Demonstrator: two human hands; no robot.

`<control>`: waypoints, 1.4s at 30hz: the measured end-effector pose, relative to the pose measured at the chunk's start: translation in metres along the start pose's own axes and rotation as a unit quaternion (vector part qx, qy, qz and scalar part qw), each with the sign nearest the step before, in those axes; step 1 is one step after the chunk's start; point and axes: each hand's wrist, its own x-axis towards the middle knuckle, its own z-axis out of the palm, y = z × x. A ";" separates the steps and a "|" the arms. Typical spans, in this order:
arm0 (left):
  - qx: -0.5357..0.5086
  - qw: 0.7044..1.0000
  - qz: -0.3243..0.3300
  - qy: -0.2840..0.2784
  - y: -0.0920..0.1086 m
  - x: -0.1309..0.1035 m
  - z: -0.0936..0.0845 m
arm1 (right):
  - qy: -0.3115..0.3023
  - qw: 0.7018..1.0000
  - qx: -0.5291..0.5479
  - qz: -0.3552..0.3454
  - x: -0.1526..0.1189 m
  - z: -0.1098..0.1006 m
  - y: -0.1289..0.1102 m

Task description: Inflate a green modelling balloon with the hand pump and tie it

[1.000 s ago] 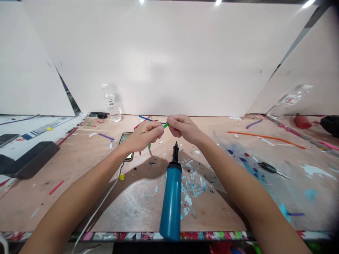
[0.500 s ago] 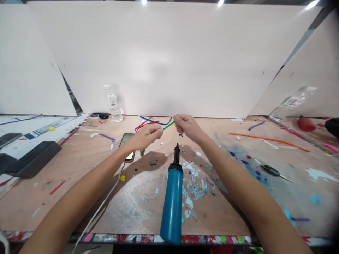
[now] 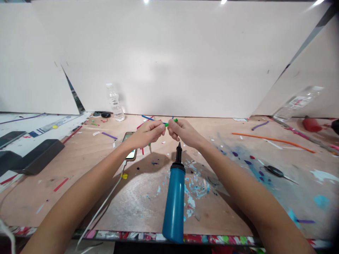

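Note:
A thin green modelling balloon (image 3: 171,122), uninflated, runs between my two hands above the middle of the table. My left hand (image 3: 148,134) pinches it on one side, and a loose green end shows below that hand. Closed around the other side is my right hand (image 3: 186,132), with a short green tip sticking out above its fingers. The hands are nearly touching. Just below them stands a blue balloon pump (image 3: 174,201), its black nozzle (image 3: 179,153) pointing away from me near my right fingers. Red and blue balloons (image 3: 146,117) lie behind my left hand, partly hidden.
A lit phone (image 3: 131,154) on a white cable (image 3: 107,198) lies left of centre. Water bottles (image 3: 116,104) stand by the white partition. To the right are an orange balloon (image 3: 275,140) and a dark-handled pointed tool (image 3: 275,171). A dark box (image 3: 39,157) sits left.
My hands have come closer together, the right moving toward the left, so less green balloon shows between them. A green tip now sticks out past my right fingers. The view has shifted slightly.

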 end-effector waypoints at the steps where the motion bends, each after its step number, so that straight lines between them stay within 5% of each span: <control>1: 0.011 1.000 0.002 -0.003 0.000 0.000 0.001 | -0.001 1.000 -0.015 -0.002 0.000 0.002 0.000; 5: 0.087 0.996 0.025 -0.001 0.008 -0.004 0.007 | 0.072 0.995 -0.064 -0.014 0.003 0.000 0.008; 10: 0.166 0.983 0.071 -0.043 0.031 -0.012 0.022 | 0.171 0.975 -0.140 -0.004 0.012 -0.034 0.036; 14: 0.174 0.981 0.060 -0.065 0.025 -0.008 0.023 | 0.201 0.967 -0.157 0.002 0.012 -0.040 0.042; 20: 0.040 0.999 -0.007 0.016 -0.007 0.003 0.008 | 0.111 0.986 -0.111 -0.047 0.002 -0.005 0.006; 25: 0.012 1.000 -0.004 0.008 -0.002 0.001 0.010 | 0.119 0.991 -0.059 -0.031 -0.001 -0.008 0.000; 33: 0.087 0.996 0.012 0.021 0.006 -0.001 0.014 | 0.019 0.990 -0.119 -0.066 -0.002 -0.004 -0.003; 39: 0.135 0.989 0.064 -0.007 0.025 -0.012 0.027 | 0.187 0.955 -0.225 -0.041 0.009 -0.031 0.032; 42: 0.135 0.989 0.046 -0.042 0.019 -0.010 0.027 | 0.206 0.953 -0.221 -0.022 0.011 -0.043 0.047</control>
